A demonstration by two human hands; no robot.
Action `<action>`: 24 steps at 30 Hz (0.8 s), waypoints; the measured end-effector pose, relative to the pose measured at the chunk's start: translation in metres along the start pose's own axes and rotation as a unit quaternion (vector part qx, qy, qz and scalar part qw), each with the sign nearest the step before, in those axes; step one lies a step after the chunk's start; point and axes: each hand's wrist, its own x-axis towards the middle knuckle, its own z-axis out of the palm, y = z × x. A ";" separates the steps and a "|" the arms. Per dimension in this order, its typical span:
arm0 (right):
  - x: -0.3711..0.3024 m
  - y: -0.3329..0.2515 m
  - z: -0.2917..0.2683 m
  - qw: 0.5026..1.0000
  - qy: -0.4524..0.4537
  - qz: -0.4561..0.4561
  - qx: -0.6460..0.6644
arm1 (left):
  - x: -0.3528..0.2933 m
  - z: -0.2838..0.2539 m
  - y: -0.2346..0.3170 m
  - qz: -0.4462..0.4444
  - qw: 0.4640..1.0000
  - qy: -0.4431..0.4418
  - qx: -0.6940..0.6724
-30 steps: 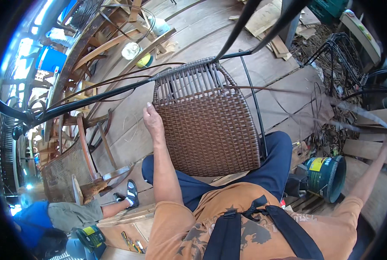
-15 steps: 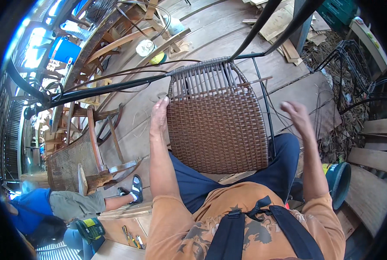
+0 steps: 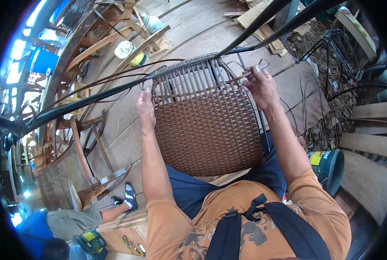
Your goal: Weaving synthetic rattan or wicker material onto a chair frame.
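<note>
Far left, a second person in a blue top [image 3: 31,229], sandalled foot on the boards; beyond, an old chair frame [image 3: 80,143] with worn caning. Then the long black rod [image 3: 89,99] running in toward the work. Left hand [image 3: 146,110]: up at the panel's left edge, thumb pointing upward, much as half a second ago; fingers mostly hidden, cannot tell whether they grip or only steady. Centre, the brown woven panel [image 3: 206,134]: in front of the person, its near end between the knees, close weave over most of it, bare uprights [image 3: 189,82] showing at the far end. A strand [image 3: 233,80] crosses those uprights at a slant, just above the finished rows. Right hand [image 3: 263,89]: here is the change. A second ago flung far out to the right, half a second ago on its way back with nothing visible in it; now at the panel's right edge, fingers pinched narrow on the strand. A pale bent piece juts past the fingers, strand end or tool, cannot tell. My reading: pulling-out over, close work at the edge resumed. Far right, a dark green tub [image 3: 335,172] near the right elbow.
</note>
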 end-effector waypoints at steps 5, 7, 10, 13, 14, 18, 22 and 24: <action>-0.001 0.012 0.017 0.969 0.011 -0.068 -0.236 | -0.012 0.002 0.012 -0.036 0.999 -0.033 0.004; 0.002 0.002 0.014 0.996 -0.012 -0.048 -0.070 | -0.017 -0.010 0.008 -0.046 0.997 -0.050 0.028; -0.012 -0.001 0.021 0.977 -0.090 -0.050 -0.185 | -0.028 -0.027 0.015 -0.020 0.959 -0.030 0.280; 0.003 0.011 0.011 0.908 -0.139 -0.183 -0.351 | -0.035 -0.028 0.037 -0.061 0.957 -0.077 0.274; 0.010 0.005 0.016 0.899 -0.070 -0.175 -0.394 | -0.037 -0.028 0.047 -0.060 0.940 -0.101 0.321; 0.032 0.010 0.041 0.891 0.010 -0.271 -0.363 | -0.041 -0.045 0.046 -0.066 0.919 -0.096 0.376; 0.015 0.006 0.033 0.910 -0.052 -0.121 -0.394 | -0.042 -0.039 0.040 0.084 0.868 -0.028 0.489; 0.011 0.012 0.029 0.934 -0.121 -0.059 -0.332 | -0.035 -0.033 0.044 0.173 0.843 -0.015 0.510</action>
